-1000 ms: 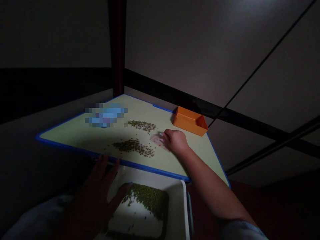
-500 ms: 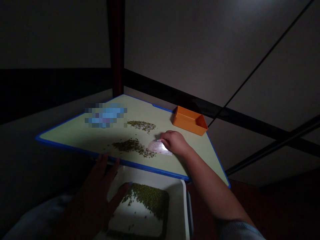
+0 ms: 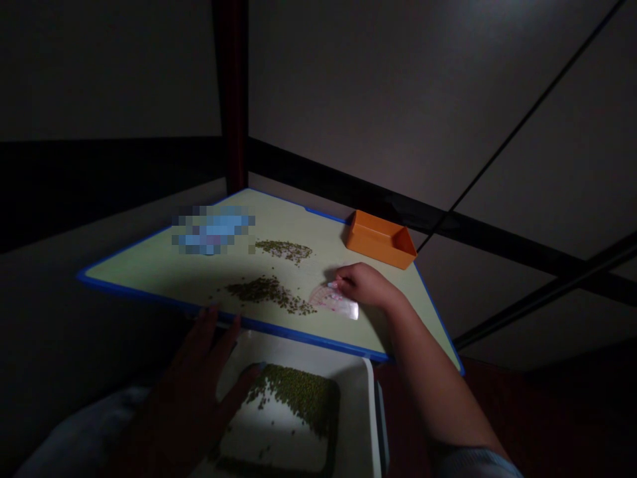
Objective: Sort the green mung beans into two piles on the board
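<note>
My right hand (image 3: 361,284) is closed on the top of a clear protractor (image 3: 331,300) with pink markings, its curved side toward the near pile. That pile of small green beans (image 3: 261,291) lies near the front edge of the pale board (image 3: 199,277) with a blue rim. Farther back is a second pile of beans (image 3: 284,249). In deep shadow, my left hand (image 3: 206,365) has its fingers spread by the board's front edge and over the left side of a white bin (image 3: 367,405). Green beans (image 3: 306,395) cover part of the bin's floor.
An orange open box (image 3: 381,242) stands at the board's back right. A blurred light-blue item (image 3: 213,231) lies at the back left. Pale panels (image 3: 398,99) rise behind the board, with a dark red post (image 3: 235,99) at the corner.
My right hand has shifted slightly right with the protractor, which now shows its pink lines more plainly. The left hand and the bean piles look nearly the same.
</note>
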The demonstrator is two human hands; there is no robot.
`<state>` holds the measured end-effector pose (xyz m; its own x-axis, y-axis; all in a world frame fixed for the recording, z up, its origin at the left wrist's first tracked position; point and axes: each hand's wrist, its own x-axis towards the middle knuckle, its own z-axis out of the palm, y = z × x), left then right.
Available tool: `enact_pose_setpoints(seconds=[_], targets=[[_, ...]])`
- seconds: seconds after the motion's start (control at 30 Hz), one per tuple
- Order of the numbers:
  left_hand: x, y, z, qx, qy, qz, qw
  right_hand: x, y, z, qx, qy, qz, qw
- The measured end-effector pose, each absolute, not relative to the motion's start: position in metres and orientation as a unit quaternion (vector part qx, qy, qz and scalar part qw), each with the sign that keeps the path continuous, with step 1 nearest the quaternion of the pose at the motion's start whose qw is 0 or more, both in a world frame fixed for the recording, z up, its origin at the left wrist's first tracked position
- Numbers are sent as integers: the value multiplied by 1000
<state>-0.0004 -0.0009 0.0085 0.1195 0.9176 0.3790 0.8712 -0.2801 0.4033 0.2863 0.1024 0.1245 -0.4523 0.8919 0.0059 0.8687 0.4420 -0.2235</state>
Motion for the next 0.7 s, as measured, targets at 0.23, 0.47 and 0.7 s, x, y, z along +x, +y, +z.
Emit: enact_pose_setpoints(seconds=[0.23, 0.47, 0.7], targets=[[-3, 0, 6, 768, 583, 263, 46, 305, 105, 126, -526, -824, 192, 87], [-7, -1, 5, 772, 580, 253, 65, 306, 103, 131, -480, -823, 296, 68], [-5, 1, 2, 761, 581, 284, 55, 299, 100, 130, -473, -825, 299, 79]])
